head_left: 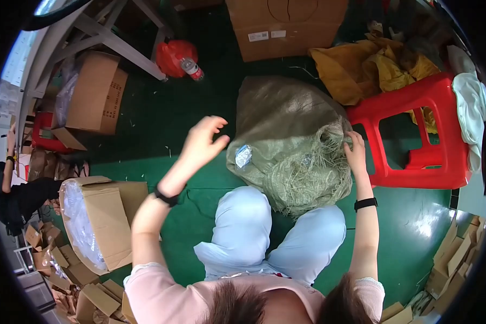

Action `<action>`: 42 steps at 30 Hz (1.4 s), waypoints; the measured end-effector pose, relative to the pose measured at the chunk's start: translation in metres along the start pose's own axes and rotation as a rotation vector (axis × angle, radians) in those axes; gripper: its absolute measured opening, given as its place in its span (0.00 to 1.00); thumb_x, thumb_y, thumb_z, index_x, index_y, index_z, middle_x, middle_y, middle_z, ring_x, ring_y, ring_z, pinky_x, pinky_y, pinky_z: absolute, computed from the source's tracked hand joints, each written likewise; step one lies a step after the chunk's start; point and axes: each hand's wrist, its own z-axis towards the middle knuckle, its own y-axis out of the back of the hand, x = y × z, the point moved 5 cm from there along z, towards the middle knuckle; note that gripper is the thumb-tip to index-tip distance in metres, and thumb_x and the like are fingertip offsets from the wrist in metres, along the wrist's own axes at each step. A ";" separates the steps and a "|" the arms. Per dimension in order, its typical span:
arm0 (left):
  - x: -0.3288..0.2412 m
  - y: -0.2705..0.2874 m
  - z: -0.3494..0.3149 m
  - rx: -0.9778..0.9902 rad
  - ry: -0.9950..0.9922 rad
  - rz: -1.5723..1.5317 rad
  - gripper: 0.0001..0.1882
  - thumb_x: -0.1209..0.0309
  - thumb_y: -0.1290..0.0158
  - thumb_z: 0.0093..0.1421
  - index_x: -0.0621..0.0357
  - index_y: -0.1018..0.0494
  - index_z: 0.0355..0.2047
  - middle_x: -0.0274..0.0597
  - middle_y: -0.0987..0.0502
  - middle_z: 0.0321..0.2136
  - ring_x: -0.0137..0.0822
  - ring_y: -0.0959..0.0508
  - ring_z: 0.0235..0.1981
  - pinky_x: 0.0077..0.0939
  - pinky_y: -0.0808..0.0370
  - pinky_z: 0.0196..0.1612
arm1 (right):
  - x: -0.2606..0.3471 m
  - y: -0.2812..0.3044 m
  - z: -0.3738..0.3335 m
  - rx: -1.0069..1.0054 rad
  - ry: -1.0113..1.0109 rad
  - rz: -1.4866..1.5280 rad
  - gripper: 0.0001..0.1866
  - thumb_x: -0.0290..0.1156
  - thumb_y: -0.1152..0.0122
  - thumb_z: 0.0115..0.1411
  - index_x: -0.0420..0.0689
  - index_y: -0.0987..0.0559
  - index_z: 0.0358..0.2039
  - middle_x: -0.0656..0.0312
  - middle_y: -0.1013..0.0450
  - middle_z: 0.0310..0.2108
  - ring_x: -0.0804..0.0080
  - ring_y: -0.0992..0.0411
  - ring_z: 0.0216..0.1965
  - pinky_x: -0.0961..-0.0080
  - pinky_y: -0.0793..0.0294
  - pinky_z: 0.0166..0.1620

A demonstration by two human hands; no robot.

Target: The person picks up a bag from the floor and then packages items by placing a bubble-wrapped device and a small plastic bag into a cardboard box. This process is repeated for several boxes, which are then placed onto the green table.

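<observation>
Olive-green woven sack (286, 121) slumped on green floor (146, 154). Left hand (204, 141) empty, fingers loosely spread; right hand (355, 147) at frayed edge, can't tell if gripping. Risk: loose strands snagging fingers, one-sided pull tearing weave.

We can read no words, as the two white labels (258, 36) on the far box (289, 47), the dark rows of print (112, 100) on the left box (86, 96) and the bottle (189, 66)'s reddish label (197, 74) are too small.
</observation>
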 end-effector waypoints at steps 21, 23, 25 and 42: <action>0.099 0.025 -0.039 -0.216 0.535 0.105 0.16 0.77 0.53 0.47 0.53 0.36 0.38 0.55 0.26 0.27 0.55 0.27 0.33 0.44 0.31 0.35 | 0.100 0.112 -0.475 1.044 -0.450 -0.300 0.17 0.39 0.48 0.47 0.45 0.26 0.37 0.53 0.29 0.33 0.57 0.30 0.33 0.63 0.31 0.38; 0.073 0.067 -0.082 -0.132 0.548 0.013 0.14 0.76 0.52 0.46 0.51 0.34 0.35 0.55 0.26 0.28 0.53 0.26 0.35 0.40 0.30 0.36 | 0.109 0.141 -0.453 1.006 -0.384 -0.215 0.17 0.39 0.48 0.47 0.45 0.26 0.38 0.54 0.29 0.33 0.57 0.30 0.33 0.64 0.31 0.38; 0.035 0.106 -0.113 0.014 0.320 -0.006 0.13 0.76 0.51 0.45 0.51 0.32 0.34 0.53 0.26 0.27 0.52 0.25 0.34 0.38 0.29 0.37 | 0.131 0.180 -0.429 0.972 -0.328 -0.030 0.18 0.39 0.48 0.48 0.46 0.26 0.38 0.54 0.29 0.33 0.57 0.30 0.32 0.64 0.30 0.38; -0.375 0.394 -0.151 -0.127 -0.090 -1.099 0.25 0.81 0.55 0.51 0.62 0.42 0.52 0.42 0.36 0.48 0.32 0.36 0.51 0.25 0.37 0.51 | 0.691 0.384 0.050 0.665 0.308 0.732 0.31 0.25 0.42 0.50 0.44 0.40 0.55 0.57 0.37 0.48 0.71 0.34 0.43 0.77 0.31 0.39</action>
